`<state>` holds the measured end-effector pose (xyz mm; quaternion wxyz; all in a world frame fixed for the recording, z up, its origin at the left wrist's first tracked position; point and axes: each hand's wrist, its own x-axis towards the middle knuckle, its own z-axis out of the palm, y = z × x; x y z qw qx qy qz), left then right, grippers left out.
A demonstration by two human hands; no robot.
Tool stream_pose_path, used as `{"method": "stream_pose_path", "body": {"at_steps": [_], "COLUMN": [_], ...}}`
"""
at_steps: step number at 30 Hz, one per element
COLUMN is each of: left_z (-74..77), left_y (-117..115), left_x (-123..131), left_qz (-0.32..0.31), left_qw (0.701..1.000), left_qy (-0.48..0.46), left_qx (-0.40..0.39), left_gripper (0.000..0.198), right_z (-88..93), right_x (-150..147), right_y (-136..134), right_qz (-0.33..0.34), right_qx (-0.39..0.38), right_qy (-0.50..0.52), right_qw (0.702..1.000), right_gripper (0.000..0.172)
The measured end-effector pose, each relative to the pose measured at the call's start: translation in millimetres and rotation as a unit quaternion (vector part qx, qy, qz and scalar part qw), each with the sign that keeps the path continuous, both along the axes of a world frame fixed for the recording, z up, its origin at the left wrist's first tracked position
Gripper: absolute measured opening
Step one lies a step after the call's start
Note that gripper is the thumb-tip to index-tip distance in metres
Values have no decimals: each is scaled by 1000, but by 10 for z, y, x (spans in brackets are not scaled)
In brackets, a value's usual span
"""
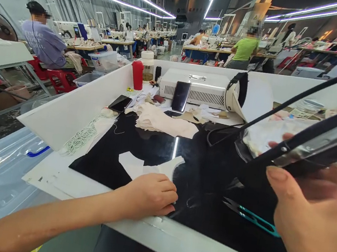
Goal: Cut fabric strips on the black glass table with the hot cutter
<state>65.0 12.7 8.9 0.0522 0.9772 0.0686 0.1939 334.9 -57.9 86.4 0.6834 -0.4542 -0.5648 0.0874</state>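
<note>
My left hand rests at the near edge of the black tabletop, its fingers curled over the white cut piece; the fingertips are partly hidden. That piece lies flat and has curved edges. On the right, my right hand grips a black corded tool with a shiny metal plate, raised above the table. Its exact kind is unclear. Teal thread snips lie beneath it. Farther back sits a stack of pale pink cut pieces.
Behind the stack stand a phone, a white vented box and a red bottle. Pale green cord lies at left by the low white wall. A black cable arches across the right. Co-workers sit and stand beyond.
</note>
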Motion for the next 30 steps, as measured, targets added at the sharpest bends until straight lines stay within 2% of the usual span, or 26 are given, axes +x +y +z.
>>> {"method": "stream_pose_path", "body": {"at_steps": [3, 5, 7, 11, 16, 21, 30], "left_z": [5, 21, 44, 84, 68, 48, 47], "left_y": [-2, -12, -27, -41, -17, -19, -21], "left_x": [4, 0, -2, -4, -7, -5, 8], "left_qz": [8, 20, 38, 69, 74, 65, 65], "left_qw": [1000, 999, 996, 977, 964, 962, 962], "left_qy": [-6, -12, -25, -61, -84, -88, -66], "left_qx": [-16, -40, -80, -193, -240, -249, -258], "left_gripper": [16, 19, 19, 14, 10, 11, 11], "right_z": [89, 109, 106, 33, -129, -171, -96], "right_x": [-103, -132, -164, -318, -642, -845, -937], "right_y": [154, 216, 240, 179, 57, 62, 107], "right_qz": [-76, -64, -14, 103, 183, 178, 173], "right_qx": [19, 0, -12, -64, -44, -29, -18], "right_qy": [87, 106, 120, 150, 184, 204, 254], "right_qw": [993, 992, 993, 981, 965, 962, 951], "right_gripper": [48, 36, 40, 65, 47, 52, 55]}}
